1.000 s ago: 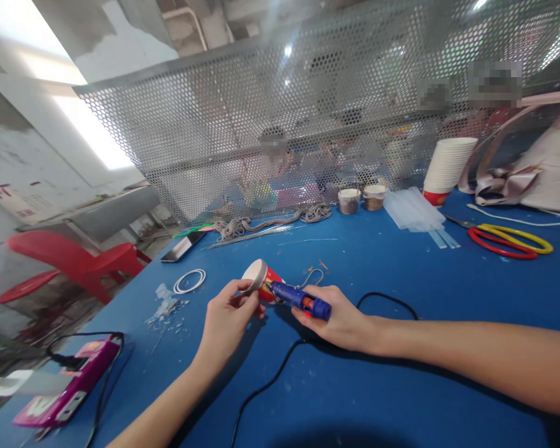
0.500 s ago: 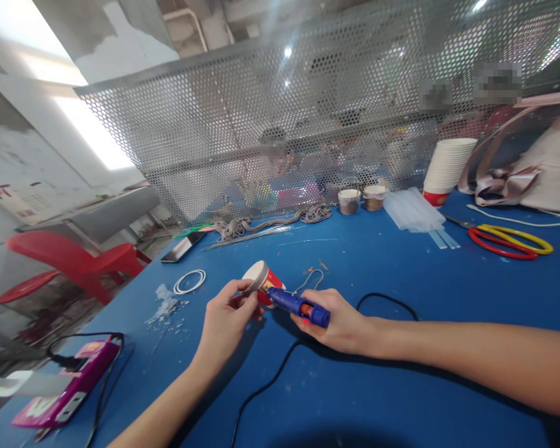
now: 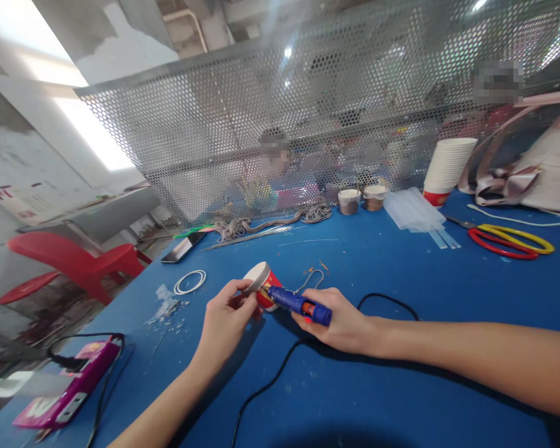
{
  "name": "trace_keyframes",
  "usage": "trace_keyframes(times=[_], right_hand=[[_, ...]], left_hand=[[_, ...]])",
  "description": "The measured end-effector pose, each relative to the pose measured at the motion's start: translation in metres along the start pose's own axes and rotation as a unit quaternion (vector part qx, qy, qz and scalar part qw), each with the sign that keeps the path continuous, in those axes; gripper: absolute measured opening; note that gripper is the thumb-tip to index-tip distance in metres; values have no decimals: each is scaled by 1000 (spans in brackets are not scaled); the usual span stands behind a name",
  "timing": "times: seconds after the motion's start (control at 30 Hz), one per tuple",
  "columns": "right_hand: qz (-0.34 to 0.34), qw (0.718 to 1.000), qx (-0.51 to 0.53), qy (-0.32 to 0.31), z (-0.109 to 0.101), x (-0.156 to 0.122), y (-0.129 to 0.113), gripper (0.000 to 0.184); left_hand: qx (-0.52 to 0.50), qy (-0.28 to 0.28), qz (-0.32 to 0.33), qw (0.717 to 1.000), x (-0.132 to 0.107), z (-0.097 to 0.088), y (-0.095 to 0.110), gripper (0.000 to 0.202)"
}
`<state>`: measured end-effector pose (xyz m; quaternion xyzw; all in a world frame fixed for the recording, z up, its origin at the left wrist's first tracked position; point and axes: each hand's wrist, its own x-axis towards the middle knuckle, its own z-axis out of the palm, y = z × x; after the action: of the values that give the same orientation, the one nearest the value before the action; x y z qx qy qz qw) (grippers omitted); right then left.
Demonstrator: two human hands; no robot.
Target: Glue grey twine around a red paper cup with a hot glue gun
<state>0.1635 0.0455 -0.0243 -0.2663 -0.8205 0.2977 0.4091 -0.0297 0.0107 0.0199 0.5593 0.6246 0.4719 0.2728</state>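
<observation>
The left hand (image 3: 228, 311) grips a red and white paper cup (image 3: 272, 281) near its rim, thumb and fingers closed on it, just above the near middle of the desk (image 3: 354, 392); whether the cup's base touches the surface I cannot tell. The cup is tilted, its white mouth turned up and to the left, and a grey cord band (image 3: 260, 276) runs around it just under the rim. The right hand (image 3: 338, 320) is wrapped around a blue glue gun (image 3: 287, 299), whose nozzle points left at the cup's side beside the band, close to the left fingertips; contact there is too small to make out. Just beyond the gun a thin grey cord loop (image 3: 321, 274) lies on the desk, and a black cable (image 3: 267, 387) runs below the right hand. To the left are a white ring (image 3: 177, 287), pale scraps (image 3: 163, 308) and a magenta power strip (image 3: 86, 379). Along the back, before a perforated metal screen (image 3: 205, 137), sit a phone (image 3: 183, 247), a grey cord bundle (image 3: 233, 229), two wrapped cups (image 3: 350, 203), translucent sticks (image 3: 410, 208) and a leaning cup stack (image 3: 448, 168), with red and yellow-handled scissors (image 3: 501, 246) lying nearer on the right
</observation>
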Motion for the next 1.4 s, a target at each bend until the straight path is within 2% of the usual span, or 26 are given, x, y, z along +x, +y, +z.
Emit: trace_keyframes(times=[0.23, 0.47, 0.67, 0.93, 1.23, 1.4], right_hand=[[52, 998, 25, 37, -2, 4, 2, 21], [6, 1000, 13, 11, -1, 2, 0, 19], [65, 996, 52, 30, -2, 5, 3, 21], [26, 999, 37, -2, -1, 1, -3, 19], [101, 991, 80, 28, -5, 7, 2, 22], [91, 993, 77, 17, -3, 5, 1, 21]], left_hand=[[-20, 5, -17, 1000, 3, 0, -6, 18], [-14, -5, -3, 1000, 4, -2, -8, 14], [-11, -11, 7, 1000, 6, -2, -10, 14], [0, -21, 7, 1000, 4, -3, -7, 13], [0, -11, 10, 1000, 5, -4, -7, 14], [-3, -15, 6, 1000, 5, -4, -5, 15]])
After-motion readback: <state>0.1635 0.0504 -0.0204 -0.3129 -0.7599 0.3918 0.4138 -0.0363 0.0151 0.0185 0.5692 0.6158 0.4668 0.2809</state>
